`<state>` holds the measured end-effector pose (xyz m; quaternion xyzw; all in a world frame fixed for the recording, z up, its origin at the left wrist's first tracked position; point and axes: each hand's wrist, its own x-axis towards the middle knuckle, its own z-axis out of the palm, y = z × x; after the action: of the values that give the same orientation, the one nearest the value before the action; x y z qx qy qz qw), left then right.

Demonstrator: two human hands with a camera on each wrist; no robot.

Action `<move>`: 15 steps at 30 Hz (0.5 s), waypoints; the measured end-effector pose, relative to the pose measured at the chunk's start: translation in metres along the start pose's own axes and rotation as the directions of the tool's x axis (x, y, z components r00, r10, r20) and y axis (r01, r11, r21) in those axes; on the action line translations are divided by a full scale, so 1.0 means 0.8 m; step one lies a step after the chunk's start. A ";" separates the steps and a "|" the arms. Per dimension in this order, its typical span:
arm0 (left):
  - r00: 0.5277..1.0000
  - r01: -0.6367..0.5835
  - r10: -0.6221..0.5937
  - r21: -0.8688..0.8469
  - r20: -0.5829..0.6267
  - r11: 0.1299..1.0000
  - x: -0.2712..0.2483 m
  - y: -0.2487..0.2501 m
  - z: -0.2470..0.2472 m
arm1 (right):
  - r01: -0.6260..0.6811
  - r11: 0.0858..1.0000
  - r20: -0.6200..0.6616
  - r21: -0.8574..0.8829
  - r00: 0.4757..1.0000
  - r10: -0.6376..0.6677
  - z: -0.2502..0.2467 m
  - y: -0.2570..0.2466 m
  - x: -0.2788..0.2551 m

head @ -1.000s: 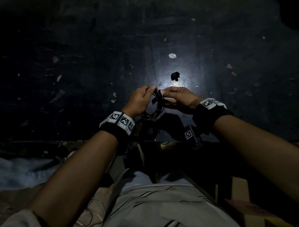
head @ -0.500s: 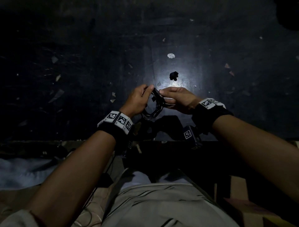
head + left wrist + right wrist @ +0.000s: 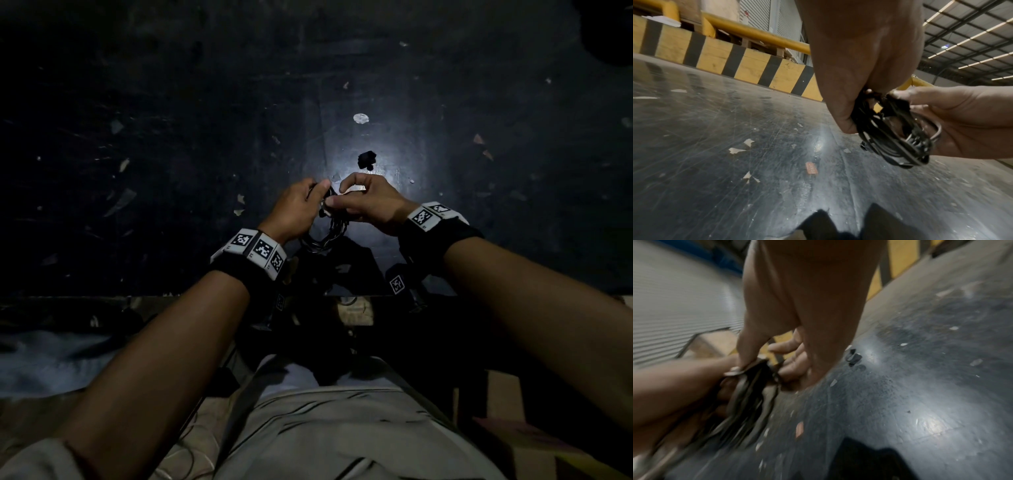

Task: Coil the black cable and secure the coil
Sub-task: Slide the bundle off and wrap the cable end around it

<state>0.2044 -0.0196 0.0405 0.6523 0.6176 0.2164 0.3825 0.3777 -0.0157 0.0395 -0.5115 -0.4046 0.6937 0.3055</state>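
Note:
The black cable [image 3: 329,236] is wound into a small coil of several loops and hangs between my hands above the dark table [image 3: 171,171]. My left hand [image 3: 298,209] grips the coil's top from the left, fingers curled round the strands. My right hand [image 3: 363,202] pinches the same top part from the right with thumb and fingers. In the left wrist view the coil [image 3: 896,138] shows a dark strap across its upper part, under the right hand's fingers [image 3: 920,95]. The right wrist view is blurred; there the coil [image 3: 748,395] hangs below my thumb.
A small crumpled black scrap [image 3: 366,159] lies just beyond my hands, also the grey scrap [image 3: 853,356] in the right wrist view. Pale flecks and a round white spot [image 3: 360,118] dot the scratched tabletop. A yellow-and-black striped barrier [image 3: 735,63] runs behind the table. The table's near edge [image 3: 205,296] is by my lap.
Both hands have closed in over the top of the coil. The right hand's fingers, earlier stretched flat along it, now arch and pinch at its top.

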 end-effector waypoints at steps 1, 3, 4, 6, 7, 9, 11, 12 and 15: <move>1.000 0.013 -0.013 -0.013 0.006 1.000 0.000 0.000 0.001 | 0.036 0.999 -0.010 -0.041 0.999 -0.036 0.004 0.001 0.000; 0.999 0.041 -0.040 -0.039 0.019 0.998 0.002 0.000 0.002 | 0.105 0.985 -0.038 -0.134 0.993 -0.111 0.008 0.003 0.002; 0.998 0.054 -0.053 -0.052 0.025 0.997 0.003 0.000 0.002 | 0.126 0.976 -0.055 -0.175 0.989 -0.138 0.007 0.004 0.002; 0.996 0.075 -0.071 -0.083 0.052 0.994 0.005 -0.004 0.000 | 0.141 0.965 -0.084 -0.220 0.983 -0.163 0.002 0.005 0.000; 0.994 0.077 -0.070 -0.094 0.079 0.993 0.006 -0.006 -0.002 | 0.137 0.963 -0.091 -0.232 0.983 -0.162 -0.001 0.006 -0.001; 0.989 0.069 -0.054 -0.112 0.136 0.991 0.008 -0.011 -0.005 | 0.106 0.960 -0.080 -0.261 0.988 -0.131 -0.006 0.006 -0.004; 0.986 0.074 -0.055 -0.119 0.156 0.990 0.012 -0.015 -0.005 | 0.055 0.964 -0.049 -0.261 0.996 -0.070 -0.011 0.003 -0.007; 0.986 0.075 -0.057 -0.110 0.157 0.991 0.014 -0.016 -0.003 | 0.029 0.967 -0.036 -0.251 0.999 -0.039 -0.014 0.002 -0.009; 0.986 0.068 -0.055 -0.081 0.156 0.994 0.024 -0.015 0.009 | -0.011 0.958 -0.029 -0.286 1.000 0.003 -0.024 -0.002 -0.014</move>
<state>0.2045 -0.0034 0.0234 0.6305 0.5962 0.1800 0.4632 0.3994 -0.0195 0.0430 -0.5616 -0.4944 0.6217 0.2315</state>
